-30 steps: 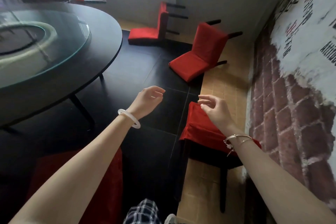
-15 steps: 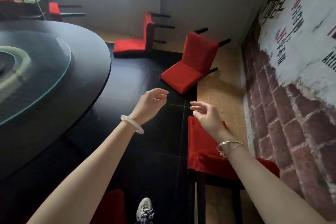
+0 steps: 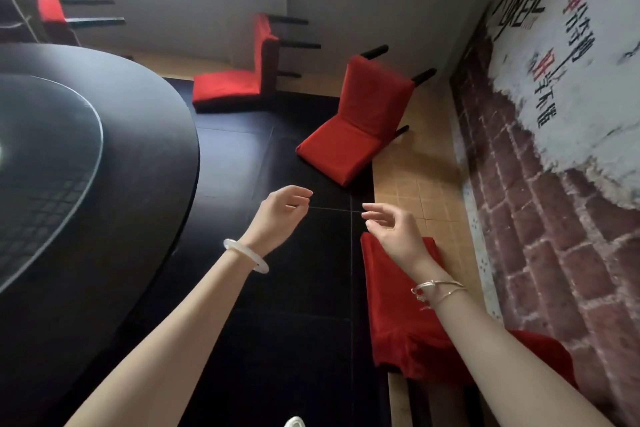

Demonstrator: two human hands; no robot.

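Floor: glossy black tiles (image 3: 294, 288) fill the middle of the room, and a strip of tan tiles (image 3: 415, 177) runs along the foot of the wall. We see a lane of dark floor ahead of us between the counter's edge and the chairs.
Counter: round with a matte black top (image 3: 145, 156). Its curved edge sweeps in from our left, and a round glass turntable (image 3: 52, 166) lies on it.
Near chair: upright (image 3: 391, 315) with dark legs, and a red cloth cover hangs in soft folds over the seat. It stands where black tiles meet tan, under our right wrist and forearm.
Tipped chair: red and padded (image 3: 360, 121), lying on its back just beyond our hands with its black legs pointing at the wall.
Far chair: the same make (image 3: 235, 87), also tipped over, near the grey back wall.
Left hand: raised over the dark floor (image 3: 280, 215) with its fingers loosely curled, gripping nothing. A smooth white bangle (image 3: 246, 255) is on the wrist.
Right hand: above the near chair's far edge (image 3: 394, 236) with its fingers relaxed and parted, gripping nothing. Thin metal bracelets (image 3: 438, 289) are on the wrist.
Gap: our hands are apart, fingertips turned toward each other.
Wall: dull red brick pattern (image 3: 540, 236) with pale mortar, and a ragged white plaster patch above.
Writing: black and red characters (image 3: 547, 80) on the white patch. They are seen at a slant, and we cannot read them.
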